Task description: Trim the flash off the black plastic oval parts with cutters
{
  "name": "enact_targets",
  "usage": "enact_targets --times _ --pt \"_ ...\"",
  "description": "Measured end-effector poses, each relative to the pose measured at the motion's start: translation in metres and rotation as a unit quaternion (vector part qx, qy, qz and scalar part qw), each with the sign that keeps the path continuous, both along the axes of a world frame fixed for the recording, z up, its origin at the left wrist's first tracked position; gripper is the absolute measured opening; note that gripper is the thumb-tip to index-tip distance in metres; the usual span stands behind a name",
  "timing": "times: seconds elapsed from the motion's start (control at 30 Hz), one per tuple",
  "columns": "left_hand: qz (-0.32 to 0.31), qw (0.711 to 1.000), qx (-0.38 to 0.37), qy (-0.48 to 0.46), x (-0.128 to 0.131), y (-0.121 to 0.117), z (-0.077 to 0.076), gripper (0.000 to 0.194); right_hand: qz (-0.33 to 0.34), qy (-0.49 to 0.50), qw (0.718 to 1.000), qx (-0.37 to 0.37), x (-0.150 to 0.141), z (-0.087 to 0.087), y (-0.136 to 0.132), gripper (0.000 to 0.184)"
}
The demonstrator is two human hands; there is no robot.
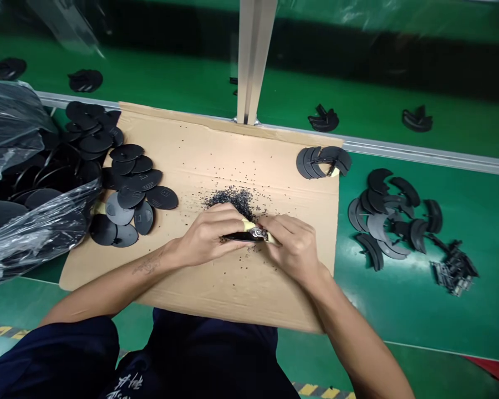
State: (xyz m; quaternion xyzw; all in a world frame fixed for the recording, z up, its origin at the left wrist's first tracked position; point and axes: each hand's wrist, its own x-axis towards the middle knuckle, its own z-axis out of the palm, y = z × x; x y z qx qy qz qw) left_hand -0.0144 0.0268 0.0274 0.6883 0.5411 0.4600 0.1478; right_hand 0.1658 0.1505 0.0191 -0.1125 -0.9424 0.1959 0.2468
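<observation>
Centrally over a cardboard sheet (183, 282), the left hand (211, 234) has a narrow grip on a black plate (241, 236), long axis pointing sideways toward the right hand (293, 244), whose grip encloses a small metal tool (258, 233). The sheet lies on a green surface (399, 305), black discs (127, 152) along its left edge, curved pieces (376, 227) beyond its right, a post (255, 61) at its far edge.

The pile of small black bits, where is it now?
In the head view, the pile lies near the middle of the cardboard sheet, just beyond the left hand, left of the stacked curved parts.
</observation>
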Motion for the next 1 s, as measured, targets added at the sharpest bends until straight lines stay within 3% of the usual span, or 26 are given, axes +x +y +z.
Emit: enact_targets --times 0.17,0.33,0.4,0.53,0.6,0.67,0.73,0.83,1.0 --pt "0.065 0.998 0.014 0.006 -0.003 -0.001 0.004 0.015 -0.062 -0.021 0.998 -0.025 0.000 0.004 0.007 0.018" --pt "0.091 0.989 -0.031 -0.109 -0.004 -0.002 0.001 0.020 -0.010 0.011 0.977 -0.211 -0.002 0.011 0.006 0.017" --pt "0.078 0.992 -0.040 -0.086 -0.005 -0.003 -0.001 0.018 -0.013 0.028 0.983 -0.179 -0.002 0.010 0.002 0.012" --pt "0.065 0.989 -0.048 0.126 -0.009 -0.003 -0.004 0.023 0.014 0.032 0.999 -0.033 -0.002 0.007 -0.005 0.015" --pt "0.056 0.982 -0.051 0.172 -0.012 -0.004 -0.004 0.030 0.052 0.045 0.995 -0.068 -0.001 0.008 -0.004 0.015" --pt "0.048 0.988 -0.042 0.143 -0.015 -0.003 -0.003 0.032 0.067 0.066 0.984 -0.149 0.001 0.011 0.001 0.015" --pt "0.044 0.995 -0.036 0.079 -0.016 -0.003 -0.002 0.031 0.035 0.071 0.980 -0.181 0.003 0.013 0.007 0.017" --pt "0.038 0.999 -0.029 -0.009 -0.014 -0.002 0.000 0.026 -0.023 0.034 0.994 -0.098 0.005 0.011 0.015 0.021" --pt "0.029 0.997 -0.025 -0.061 -0.008 -0.002 0.002 0.025 -0.027 -0.010 1.000 0.008 0.002 0.003 0.011 0.019"
